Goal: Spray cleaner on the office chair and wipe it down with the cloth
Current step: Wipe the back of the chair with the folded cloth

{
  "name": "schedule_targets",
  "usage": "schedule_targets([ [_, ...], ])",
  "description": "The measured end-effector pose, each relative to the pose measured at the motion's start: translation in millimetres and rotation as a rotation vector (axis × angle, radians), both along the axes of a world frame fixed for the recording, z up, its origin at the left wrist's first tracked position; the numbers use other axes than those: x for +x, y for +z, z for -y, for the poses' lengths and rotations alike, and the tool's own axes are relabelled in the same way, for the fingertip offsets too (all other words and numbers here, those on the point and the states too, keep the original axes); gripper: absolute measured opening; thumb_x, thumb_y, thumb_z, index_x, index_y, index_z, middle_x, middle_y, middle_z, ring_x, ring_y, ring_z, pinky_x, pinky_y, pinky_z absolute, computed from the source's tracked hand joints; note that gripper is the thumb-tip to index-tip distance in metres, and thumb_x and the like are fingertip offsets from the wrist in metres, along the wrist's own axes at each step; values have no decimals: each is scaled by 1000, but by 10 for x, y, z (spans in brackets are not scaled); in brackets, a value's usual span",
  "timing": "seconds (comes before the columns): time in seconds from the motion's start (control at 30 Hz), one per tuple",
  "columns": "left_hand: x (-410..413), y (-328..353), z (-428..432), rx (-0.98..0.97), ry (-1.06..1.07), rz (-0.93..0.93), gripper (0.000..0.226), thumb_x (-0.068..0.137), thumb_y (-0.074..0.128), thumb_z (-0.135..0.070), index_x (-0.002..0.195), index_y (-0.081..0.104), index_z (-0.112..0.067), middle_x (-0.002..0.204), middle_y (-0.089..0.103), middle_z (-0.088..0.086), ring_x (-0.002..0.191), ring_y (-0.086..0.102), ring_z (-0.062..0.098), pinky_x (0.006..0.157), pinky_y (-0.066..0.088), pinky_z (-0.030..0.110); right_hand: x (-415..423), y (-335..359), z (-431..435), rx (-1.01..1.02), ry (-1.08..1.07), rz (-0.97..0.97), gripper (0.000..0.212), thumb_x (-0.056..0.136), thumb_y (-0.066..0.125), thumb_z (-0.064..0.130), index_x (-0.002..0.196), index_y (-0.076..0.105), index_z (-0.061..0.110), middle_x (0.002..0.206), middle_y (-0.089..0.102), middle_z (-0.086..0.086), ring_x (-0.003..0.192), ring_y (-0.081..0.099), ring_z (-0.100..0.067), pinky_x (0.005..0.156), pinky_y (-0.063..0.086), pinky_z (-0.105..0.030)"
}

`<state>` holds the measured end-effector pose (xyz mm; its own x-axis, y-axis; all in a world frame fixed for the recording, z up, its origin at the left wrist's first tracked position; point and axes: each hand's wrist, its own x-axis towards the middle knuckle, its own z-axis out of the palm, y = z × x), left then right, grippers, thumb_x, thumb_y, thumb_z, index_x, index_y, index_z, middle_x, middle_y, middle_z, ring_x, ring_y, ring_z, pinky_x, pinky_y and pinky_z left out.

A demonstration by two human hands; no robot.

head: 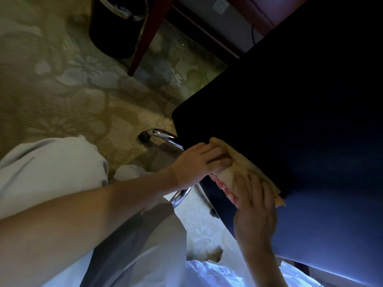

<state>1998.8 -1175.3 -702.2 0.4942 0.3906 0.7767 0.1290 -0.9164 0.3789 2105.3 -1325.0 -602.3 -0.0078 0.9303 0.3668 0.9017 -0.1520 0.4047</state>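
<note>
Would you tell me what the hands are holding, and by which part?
The left hand grips the folded tan cloth by one bunched end; the right hand presses flat on its other half.

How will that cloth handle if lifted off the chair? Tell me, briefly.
Likely floppy: the cloth bunches in folds under the left hand and drapes over the edge of the chair. Probably light, since it lies thin and creased under the right hand. It looks soft, so hardly slippery.
</note>
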Motion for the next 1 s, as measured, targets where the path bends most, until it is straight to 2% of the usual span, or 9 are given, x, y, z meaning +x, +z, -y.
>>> schedule_targets([
  [0.17, 188, -437, 146, -117, 11, 98, 29, 89, 67, -11, 116, 56, -12, 114, 66, 13, 108, 54, 26, 92, 46, 35, 97, -530, 54, -57, -64, -22, 59, 71, 44, -7, 128, 47, 11, 128, 41, -9, 108, 40, -35, 78, 53, -44],
  [0.33, 249, -683, 169, -71, -15, 122, 22, 88, 68, -7, 110, 63, -11, 105, 55, 5, 97, 57, 25, 83, 45, 32, 181, -963, 187, -80, -138, 3, 47, 94, 26, -1, 121, 62, 11, 126, 44, -6, 106, 43, -32, 81, 45, -44],
  [0.43, 251, -877, 188, -23, -37, 91, 27, 90, 64, -9, 116, 56, -13, 109, 49, 3, 103, 56, 25, 89, 47, 36, 166, -1160, 247, -126, -174, 13, 45, 86, 37, -1, 122, 60, 13, 126, 43, -4, 107, 42, -30, 80, 45, -44],
  [0.5, 206, -953, 200, 14, -83, 48, 19, 100, 48, -16, 117, 54, -11, 111, 48, 4, 107, 53, 25, 90, 48, 38, 161, -1270, 285, -142, -169, 6, 45, 82, 42, 1, 124, 52, 14, 125, 42, -5, 105, 42, -30, 81, 39, -43],
  [0.63, 121, -921, 198, 29, -110, 3, 55, 105, 0, -29, 113, 50, -8, 108, 44, 6, 104, 49, 25, 91, 39, 35, 149, -1439, 328, -157, -206, -67, 40, 82, 42, 1, 119, 52, 13, 120, 44, -5, 103, 44, -30, 75, 43, -39],
  [0.77, 153, -1104, 258, 88, -89, -92, 39, 106, 16, -20, 113, 53, -11, 112, 45, 3, 105, 48, 23, 91, 38, 32, 119, -1543, 355, -233, -277, -208, 42, 79, 40, -2, 117, 51, 13, 118, 46, -5, 104, 46, -29, 61, 53, -33],
  [0.87, 174, -1191, 318, 102, -110, -221, 29, 95, 40, -12, 103, 67, -15, 108, 52, -1, 100, 48, 20, 91, 36, 29, 94, -1598, 400, -312, -304, -253, 35, 84, 51, 7, 118, 52, 15, 117, 49, -3, 105, 47, -26, 65, 55, -29],
  [0.93, 146, -1146, 331, 103, -117, -331, 33, 84, 41, -18, 93, 73, -17, 101, 62, -4, 95, 45, 18, 91, 33, 27, 50, -1587, 393, -369, -340, -292, 35, 86, 64, 20, 119, 55, 16, 115, 57, -2, 105, 49, -23, 69, 55, -29],
  [1.0, 75, -1028, 333, 95, -147, -402, 38, 79, 39, -21, 90, 75, -17, 97, 66, -5, 94, 44, 17, 92, 32, 27, -20, -1492, 378, -395, -392, -305, 31, 91, 53, 22, 121, 52, 16, 112, 63, -3, 104, 48, -24, 73, 56, -35],
])
